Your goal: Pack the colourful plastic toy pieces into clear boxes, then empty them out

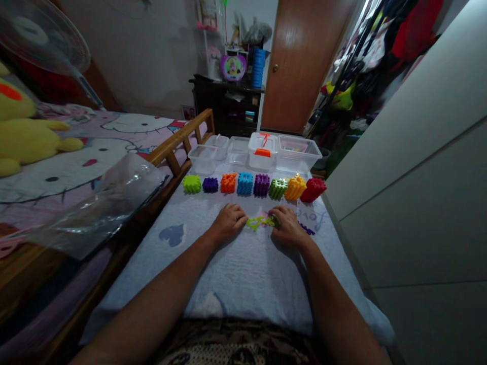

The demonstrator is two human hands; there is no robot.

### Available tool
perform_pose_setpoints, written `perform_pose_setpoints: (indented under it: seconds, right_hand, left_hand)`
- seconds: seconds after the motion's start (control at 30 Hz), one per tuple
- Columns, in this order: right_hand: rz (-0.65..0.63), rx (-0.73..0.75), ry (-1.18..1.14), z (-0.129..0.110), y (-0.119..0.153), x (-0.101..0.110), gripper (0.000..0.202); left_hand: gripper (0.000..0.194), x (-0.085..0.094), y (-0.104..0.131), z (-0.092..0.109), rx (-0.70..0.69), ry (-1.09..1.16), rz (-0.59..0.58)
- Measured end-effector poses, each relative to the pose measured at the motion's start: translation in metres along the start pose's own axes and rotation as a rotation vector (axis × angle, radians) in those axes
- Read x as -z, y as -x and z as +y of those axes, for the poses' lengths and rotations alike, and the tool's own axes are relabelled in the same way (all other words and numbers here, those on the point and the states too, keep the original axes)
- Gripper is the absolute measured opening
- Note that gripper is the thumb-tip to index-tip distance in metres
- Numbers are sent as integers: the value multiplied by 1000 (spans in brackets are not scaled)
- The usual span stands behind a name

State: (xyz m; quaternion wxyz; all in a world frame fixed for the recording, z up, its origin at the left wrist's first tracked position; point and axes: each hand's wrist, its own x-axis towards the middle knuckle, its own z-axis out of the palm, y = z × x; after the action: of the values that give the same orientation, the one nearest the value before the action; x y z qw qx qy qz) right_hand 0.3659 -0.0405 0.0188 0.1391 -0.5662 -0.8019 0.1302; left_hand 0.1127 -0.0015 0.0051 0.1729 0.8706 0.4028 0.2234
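1. Closest to you, at 6 o'clock, was a brown patterned cloth (236, 350). Past it lay a pale blue cloth (243, 284) with a dark heart (173, 234) on it, at 11 o'clock.
2. Your left hand (229, 222) was at the left end of some yellow-green pieces (254, 223). Its fingers were curled and close together, but I could not tell if they pinched.
3. Your right hand (286, 225) was closed on the other end, thumb and fingers together. So the yellow-green pieces sat between your hands, at 12 o'clock.
4. Just past your right wrist, at 1 o'clock, lay a flat dark purple piece (307, 229).
5. At 10 o'clock, a clear plastic bag (110, 213) lay by the wooden rail (178, 137) of a bed (125, 133).
6. Past your hands stood a row of eight bumpy blocks (245, 184), going from 11 to 1 o'clock: light green, dark purple, orange, blue, purple, green, yellow and red.
7. Behind the row were clear boxes (201, 161). Among them, at 12 o'clock, was a box with an orange handle (262, 161).
8. Far off, at 12 o'clock, was a dark shelf (213, 99), with a brown door (300, 66) just right of it.
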Motion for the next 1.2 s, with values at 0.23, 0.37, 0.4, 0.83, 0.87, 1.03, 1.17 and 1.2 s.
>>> perform_pose_setpoints:
  seconds: [0.23, 0.37, 0.4, 0.83, 0.87, 1.03, 1.17, 1.2]
  right_hand:
    - [-2, -24, 19, 6, 3, 2, 40]
    - [70, -16, -44, 5, 2, 2, 32]
    - [100, -9, -75, 4, 1, 2, 32]
    - [133, 127, -111, -40, -13, -22, 33]
    - [132, 125, -115, -39, -12, -22, 36]
    - [139, 122, -188, -22, -11, -22, 44]
    - [143, 100, -183, -13, -13, -21, 33]
    - [136, 90, -178, -13, -13, -21, 31]
  left_hand:
    - [28, 4, 3, -1, 40, 18, 38]
    - [19, 5, 5, -5, 6, 11, -46]
    - [17, 5, 5, -5, 8, 11, -54]
    - [28, 5, 3, 1, 6, 62, -48]
    - [23, 4, 3, 1, 2, 57, -52]
    - [18, 3, 2, -1, -11, 41, -51]
    - [18, 1, 0, -2, -6, 21, -52]
    - [18, 0, 0, -2, -7, 14, -52]
